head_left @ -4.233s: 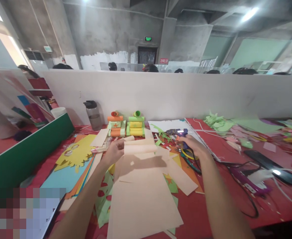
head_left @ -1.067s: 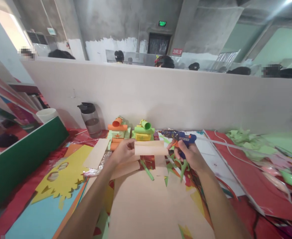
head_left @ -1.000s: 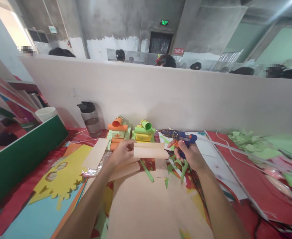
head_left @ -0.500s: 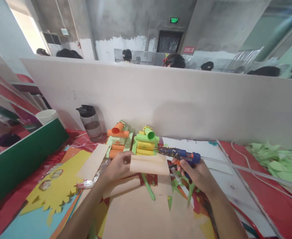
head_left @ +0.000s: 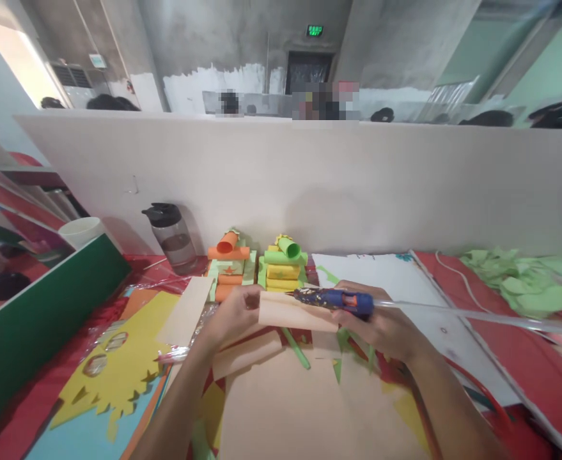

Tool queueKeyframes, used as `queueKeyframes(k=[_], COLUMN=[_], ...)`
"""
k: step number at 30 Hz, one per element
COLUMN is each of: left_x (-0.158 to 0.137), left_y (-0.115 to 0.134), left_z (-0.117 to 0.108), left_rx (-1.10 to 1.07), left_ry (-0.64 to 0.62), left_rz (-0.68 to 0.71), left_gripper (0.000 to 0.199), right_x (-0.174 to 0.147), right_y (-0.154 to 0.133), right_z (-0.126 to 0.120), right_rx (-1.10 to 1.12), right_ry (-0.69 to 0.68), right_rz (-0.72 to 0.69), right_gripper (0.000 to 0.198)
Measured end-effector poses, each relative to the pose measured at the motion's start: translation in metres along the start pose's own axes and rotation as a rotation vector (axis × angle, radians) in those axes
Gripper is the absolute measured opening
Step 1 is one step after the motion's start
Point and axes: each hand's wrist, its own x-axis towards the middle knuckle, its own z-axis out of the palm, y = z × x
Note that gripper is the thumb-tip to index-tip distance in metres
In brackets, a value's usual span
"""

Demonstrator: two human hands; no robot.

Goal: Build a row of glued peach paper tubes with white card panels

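Note:
My left hand is closed on the left end of a curled beige sheet of paper, held above the worktop. A blue hot glue gun, with a long clear glue stick running out behind it, is gripped in my right hand. Its dark nozzle points left and lies along the paper's upper edge. My right fingers also come up close to the paper's right end; whether they touch it I cannot tell. Below lie a larger beige sheet and a thin green paper roll.
Two paper models, one orange and one green and yellow, stand against the white partition. A water bottle is at their left. Yellow cut paper lies left, crumpled green paper right. A green panel edges the left.
The glue gun has moved left along the paper's upper edge, my right hand turning over it. The view has shifted slightly.

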Motion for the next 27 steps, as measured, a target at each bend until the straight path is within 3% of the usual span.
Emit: queueKeyframes(k=[3,9,20,27], left_x=[0.001,0.002,0.006,0.005], left_y=[0.001,0.003,0.002,-0.001], left_z=[-0.001,0.004,0.011,0.015], left_rx=[-0.031,-0.027,-0.032,-0.035], left_ry=[-0.025,-0.066,-0.006,-0.022], left_rz=[-0.018,-0.011,0.041,0.035], left_gripper=[0.011,0.007,0.008,0.006], right_x=[0.003,0.005,0.004,0.006], right_y=[-0.009,-0.015,-0.013,-0.011], right_z=[0.007,0.017,0.018,0.023], right_rx=[-0.046,-0.070,-0.179,-0.237], right_ry=[0.009,0.010,0.109,0.126], right_rz=[-0.077,-0.069,-0.229,-0.260], right_gripper=[0.024,0.021,0.025,0.030])
